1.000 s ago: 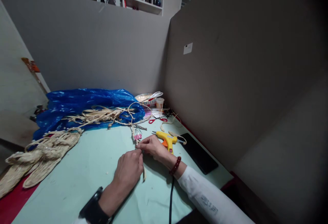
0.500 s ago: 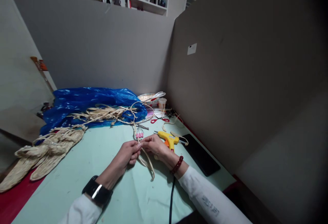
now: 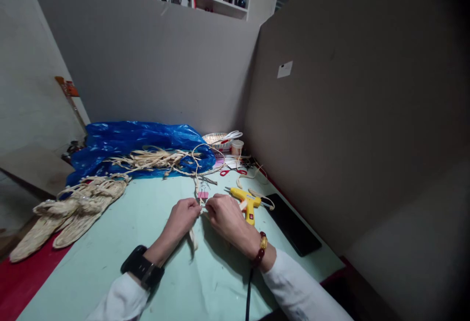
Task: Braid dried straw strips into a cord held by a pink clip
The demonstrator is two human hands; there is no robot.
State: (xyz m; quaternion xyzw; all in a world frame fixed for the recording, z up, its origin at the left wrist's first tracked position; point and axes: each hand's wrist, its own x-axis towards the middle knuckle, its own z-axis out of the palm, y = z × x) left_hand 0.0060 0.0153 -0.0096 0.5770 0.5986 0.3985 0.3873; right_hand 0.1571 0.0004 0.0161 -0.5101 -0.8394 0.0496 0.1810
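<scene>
Both hands meet near the middle of the pale green bench (image 3: 110,257). The left hand (image 3: 184,213) is closed, its fingertips pinching a straw strand (image 3: 193,239), and the right hand (image 3: 226,215) is closed on the same strand just beside it, so the 2 hands nearly touch. The strand's loose end lies on the bench below and between them, and its far end runs up past a pink clip (image 3: 202,194) that sits just beyond the fingertips. Whether the clip grips the strand cannot be told. A black watch (image 3: 142,268) is on the left wrist and a bead bracelet (image 3: 260,250) on the right, both above white sleeves. Just right of the right hand lies a yellow glue gun (image 3: 248,200), and a black cord (image 3: 249,289) runs from beneath the right wrist toward the near edge. A dark phone (image 3: 294,223) lies flat further right, near the grey partition. At the back of the bench a blue bag (image 3: 135,137) carries a loose straw bundle (image 3: 152,159), and 2 woven straw sandals (image 3: 69,210) rest at the left edge. Red scissors (image 3: 229,171), a small cup (image 3: 238,146) and a basket (image 3: 213,139) with white scissors (image 3: 232,135) across it sit in the far corner.
</scene>
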